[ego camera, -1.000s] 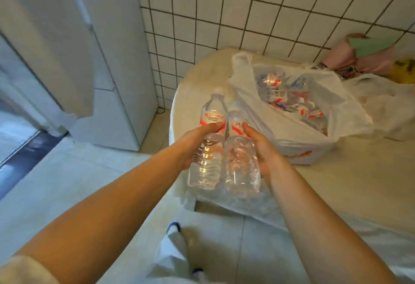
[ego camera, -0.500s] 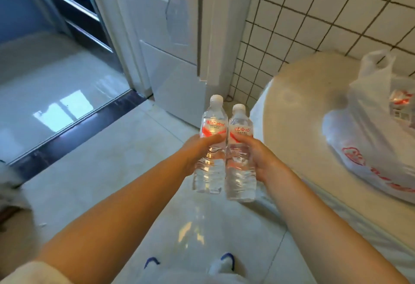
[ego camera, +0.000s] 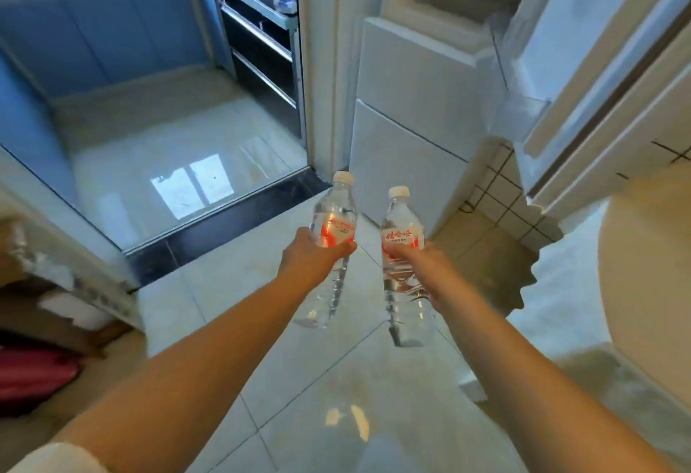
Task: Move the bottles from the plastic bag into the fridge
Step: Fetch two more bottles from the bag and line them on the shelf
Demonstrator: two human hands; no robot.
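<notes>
Where the bottles touched before, I note them now apart, plastic bag gone from view, left hand (ego camera: 312, 257) gripping clear water-filled left bottle (ego camera: 331, 244), right hand (ego camera: 424, 267) gripping matching right bottle (ego camera: 402, 267), fridge (ego camera: 415, 98) ahead.

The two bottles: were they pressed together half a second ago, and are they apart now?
Yes. The left bottle and right bottle have separated; floor tile now shows between them.

Two clear water bottles were in view, one (ego camera: 334, 237) with a red label and white cap, the other (ego camera: 403, 263) the same. Two hands showed, a left hand (ego camera: 312, 258) and a right hand (ego camera: 426, 267). One white fridge (ego camera: 415, 98) stood ahead.
</notes>
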